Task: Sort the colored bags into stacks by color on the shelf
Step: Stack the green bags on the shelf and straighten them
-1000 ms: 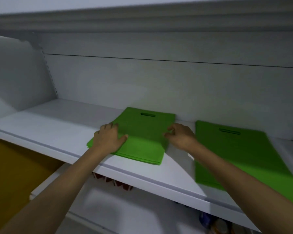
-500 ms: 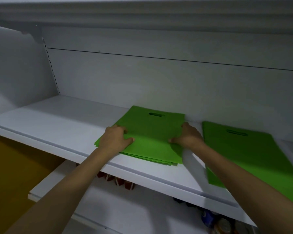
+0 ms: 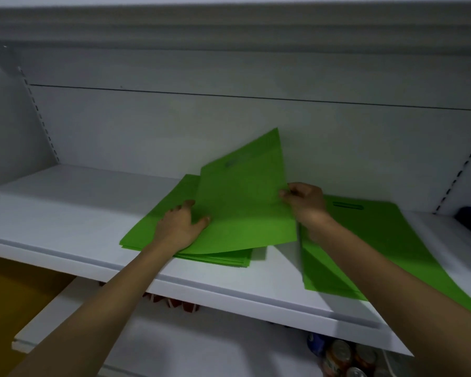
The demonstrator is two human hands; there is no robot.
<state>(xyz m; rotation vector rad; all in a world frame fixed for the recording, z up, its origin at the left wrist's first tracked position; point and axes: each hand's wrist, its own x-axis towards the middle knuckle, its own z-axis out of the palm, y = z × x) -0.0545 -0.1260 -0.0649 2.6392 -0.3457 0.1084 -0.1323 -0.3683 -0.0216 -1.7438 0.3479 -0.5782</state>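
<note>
Newly raised, top green bag point(image 3: 245, 202) tilts up, right hand point(image 3: 306, 202) pinching its edge; left hand point(image 3: 178, 227) flat on the stack point(image 3: 147, 232)

Dim, cool light here. A white shelf point(image 3: 65, 213) runs across, backed by a pale grey back panel point(image 3: 147, 126) with one dark seam. There's a slotted left upright point(image 3: 38, 115) and a right upright point(image 3: 462, 170). An upper shelf point(image 3: 229, 25) overhangs. Below, the lower shelf point(image 3: 201, 346) shows drink cans point(image 3: 340, 355), with a yellow surface point(image 3: 8, 303) far left.
</note>
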